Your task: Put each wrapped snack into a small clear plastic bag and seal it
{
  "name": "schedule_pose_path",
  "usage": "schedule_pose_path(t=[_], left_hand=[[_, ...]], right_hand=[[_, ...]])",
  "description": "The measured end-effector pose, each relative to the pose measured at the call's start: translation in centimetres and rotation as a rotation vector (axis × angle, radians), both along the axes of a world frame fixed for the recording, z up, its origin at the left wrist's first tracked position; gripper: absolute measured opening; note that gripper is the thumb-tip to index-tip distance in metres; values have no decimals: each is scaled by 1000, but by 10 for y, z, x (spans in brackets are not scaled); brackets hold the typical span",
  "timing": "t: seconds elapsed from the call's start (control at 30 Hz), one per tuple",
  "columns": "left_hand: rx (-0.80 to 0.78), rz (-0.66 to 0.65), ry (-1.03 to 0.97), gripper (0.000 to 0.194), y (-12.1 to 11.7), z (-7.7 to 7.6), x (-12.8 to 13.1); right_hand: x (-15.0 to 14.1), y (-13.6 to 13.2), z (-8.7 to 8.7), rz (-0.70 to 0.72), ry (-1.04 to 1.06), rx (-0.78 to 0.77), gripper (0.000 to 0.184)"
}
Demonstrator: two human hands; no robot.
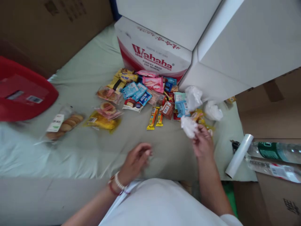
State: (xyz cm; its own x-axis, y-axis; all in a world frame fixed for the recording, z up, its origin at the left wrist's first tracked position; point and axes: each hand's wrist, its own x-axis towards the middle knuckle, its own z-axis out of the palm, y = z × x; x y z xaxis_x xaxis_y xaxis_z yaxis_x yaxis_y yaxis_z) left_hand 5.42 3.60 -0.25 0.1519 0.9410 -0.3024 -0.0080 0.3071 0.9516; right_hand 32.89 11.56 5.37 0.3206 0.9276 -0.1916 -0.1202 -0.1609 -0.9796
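My right hand (203, 141) pinches a crumpled white plastic bag (189, 127) between thumb and fingers, above the right end of a heap of snacks. Lower and further left, my left hand (137, 161) hovers near the front of the cloth, blurred. Its fingers are loosely bent and apart, with nothing seen in them. Ahead of my hands lie two yellow-orange snack bars (152, 118), a brown packet (167, 109), a pink wafer packet (153, 84) and blue sachets (131, 90). Two more white bundles, one (194, 97) behind the held bag and another (213, 110), sit nearby.
A Wahaha carton (152, 50) and white boxes (235, 47) stand behind the heap. To the left are bagged round biscuits (64, 125), a yellow packet (102, 121) and a red plastic object (23, 91). At right, a white roll (239, 156) lies by plastic bottles (270, 150).
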Motion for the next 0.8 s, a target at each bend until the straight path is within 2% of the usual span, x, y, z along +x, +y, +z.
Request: schedule_pose_path(t=[0.07,0.13,0.2,0.27,0.33,0.43,0.47,0.53,0.6,0.63,0.73,0.8], left_hand=[[-206,-82,-374,65,18,4,28],[-262,-63,-489,67,35,-1,45],[-260,-22,-447,63,45,-11,53],[-253,14,-399,60,49,-19,53],[-243,54,-364,59,48,-22,51],[-210,58,-307,61,43,-18,49],[-198,37,-296,61,41,-17,49],[-181,5,-299,63,40,-16,49],[-201,20,-330,63,39,-17,48],[-220,47,-352,63,38,-19,46],[-256,135,-394,59,35,-24,41],[-252,161,-387,59,33,-24,37]], right_hand=[[-29,-27,-20,84,6,-82,31],[-44,-43,-34,133,-35,-125,29],[-46,-50,-41,146,-50,-157,29],[-40,-53,-41,149,-63,-158,27],[-33,-53,-34,184,-173,-51,25],[-29,-50,-25,391,-473,169,38],[-30,-48,-24,489,-552,203,38],[-36,-45,-28,620,-613,183,24],[-41,-41,-36,600,-538,105,12],[-42,-39,-40,553,-468,54,11],[-37,-32,-45,333,-246,-57,21],[-30,-24,-38,167,-114,-57,26]])
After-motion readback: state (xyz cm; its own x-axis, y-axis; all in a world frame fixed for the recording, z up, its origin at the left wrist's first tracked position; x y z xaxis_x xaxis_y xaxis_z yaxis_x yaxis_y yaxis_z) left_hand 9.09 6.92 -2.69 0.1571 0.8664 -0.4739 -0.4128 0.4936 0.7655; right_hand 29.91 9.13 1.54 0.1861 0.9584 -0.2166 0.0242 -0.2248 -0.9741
